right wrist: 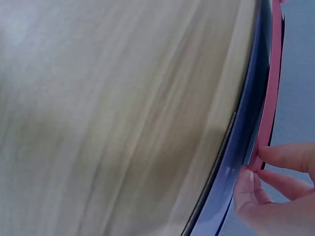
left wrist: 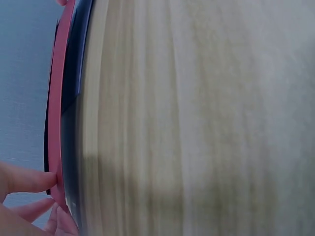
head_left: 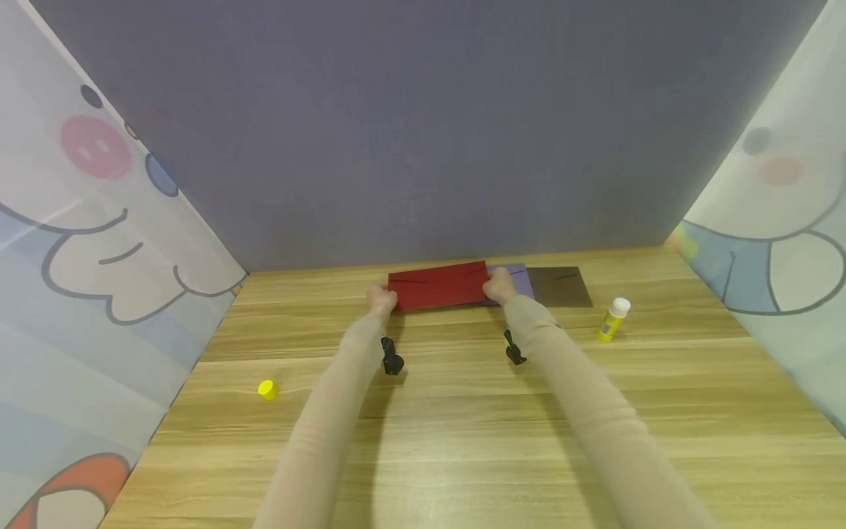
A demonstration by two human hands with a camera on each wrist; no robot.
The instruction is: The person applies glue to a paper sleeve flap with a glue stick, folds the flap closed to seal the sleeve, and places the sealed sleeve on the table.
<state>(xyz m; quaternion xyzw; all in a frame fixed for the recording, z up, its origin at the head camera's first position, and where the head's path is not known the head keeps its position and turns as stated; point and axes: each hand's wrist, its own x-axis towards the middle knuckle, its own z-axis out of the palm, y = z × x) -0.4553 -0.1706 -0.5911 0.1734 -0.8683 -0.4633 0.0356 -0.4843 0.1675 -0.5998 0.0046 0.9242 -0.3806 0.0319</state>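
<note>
A red envelope (head_left: 438, 285) is pinched at both ends, slightly tilted, its right end higher in the head view. My left hand (head_left: 381, 300) grips the left end between thumb and fingers, as the left wrist view shows with the envelope (left wrist: 57, 98) seen edge-on. The right end is pinched by my right hand (head_left: 500, 284); thumb and fingertips (right wrist: 273, 155) meet on it in the right wrist view. Below the red one lies a purple envelope (head_left: 521, 278), partly covered. Farther right, a dark brown envelope (head_left: 562, 288) lies partly under the purple one.
A yellow glue stick (head_left: 614, 319) with a white top stands right of the envelopes. On the left of the wooden table (head_left: 449, 441) sits a small yellow cap (head_left: 267, 389). A grey panel (head_left: 423, 147) rises behind, with cartoon-printed walls (head_left: 86, 242) at both sides.
</note>
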